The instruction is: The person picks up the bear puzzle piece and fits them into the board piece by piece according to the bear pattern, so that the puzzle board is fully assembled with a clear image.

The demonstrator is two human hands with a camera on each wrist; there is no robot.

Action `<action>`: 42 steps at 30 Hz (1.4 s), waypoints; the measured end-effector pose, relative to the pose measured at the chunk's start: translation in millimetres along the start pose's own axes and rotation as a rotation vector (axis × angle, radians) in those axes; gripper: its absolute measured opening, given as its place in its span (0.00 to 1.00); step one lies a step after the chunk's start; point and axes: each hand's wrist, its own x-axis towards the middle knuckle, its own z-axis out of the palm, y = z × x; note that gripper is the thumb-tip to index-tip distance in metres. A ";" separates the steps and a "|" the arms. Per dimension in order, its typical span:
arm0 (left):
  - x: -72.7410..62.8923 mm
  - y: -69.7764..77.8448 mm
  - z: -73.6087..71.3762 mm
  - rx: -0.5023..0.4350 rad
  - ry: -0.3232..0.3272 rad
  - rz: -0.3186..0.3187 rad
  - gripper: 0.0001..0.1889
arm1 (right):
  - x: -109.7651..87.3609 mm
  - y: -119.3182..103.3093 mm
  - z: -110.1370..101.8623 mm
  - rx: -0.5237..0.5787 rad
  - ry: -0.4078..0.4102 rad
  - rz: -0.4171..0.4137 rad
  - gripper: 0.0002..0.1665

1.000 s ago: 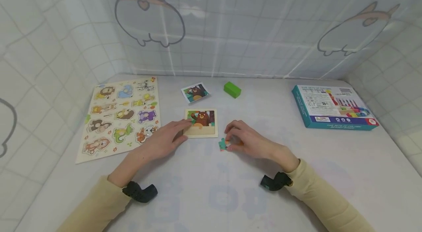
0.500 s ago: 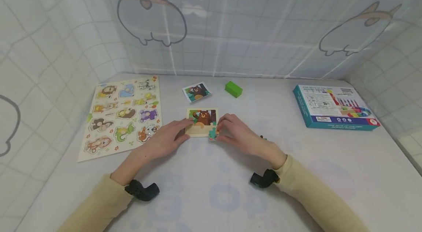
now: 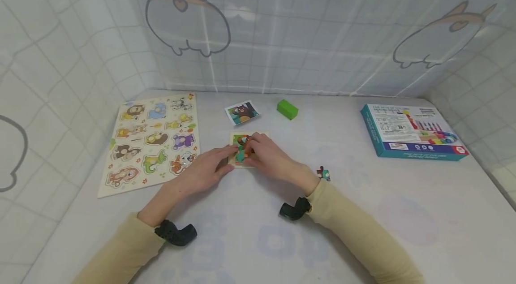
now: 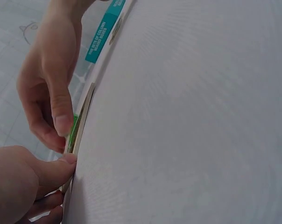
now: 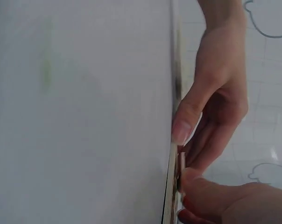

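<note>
A small wooden jigsaw board with a bear picture lies mid-table in the head view. My left hand holds its left side, fingers over the edge and thumb at the near corner; the thumb rests on the board's rim in the left wrist view. My right hand pinches a teal-and-orange puzzle piece over the board's lower left part, close to the left fingertips. Edge-on, that puzzle piece looks tilted in the right wrist view. The right fingers hide much of the bear picture.
One loose puzzle piece lies right of the right forearm. Behind the board are a bear picture card and a green block. A large animal peg puzzle lies at left, and a flat teal toy box at right.
My right hand has carried the puzzle piece leftward from the table onto the board's lower left. The loose piece beside the right forearm has come into sight. My left hand stays on the board.
</note>
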 end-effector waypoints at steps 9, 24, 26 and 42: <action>-0.3 2.2 -0.2 0.028 0.020 0.008 0.25 | 3.2 1.5 11.0 0.027 0.056 0.004 0.11; 0.8 1.9 0.0 0.042 0.027 0.041 0.26 | 2.6 0.6 17.9 0.029 0.095 0.014 0.08; 1.1 1.7 0.3 0.040 0.028 0.045 0.25 | 3.0 0.6 18.4 0.032 0.097 0.019 0.08; 1.1 6.3 0.1 0.130 0.034 0.077 0.22 | 4.3 1.8 16.5 0.048 0.088 0.030 0.06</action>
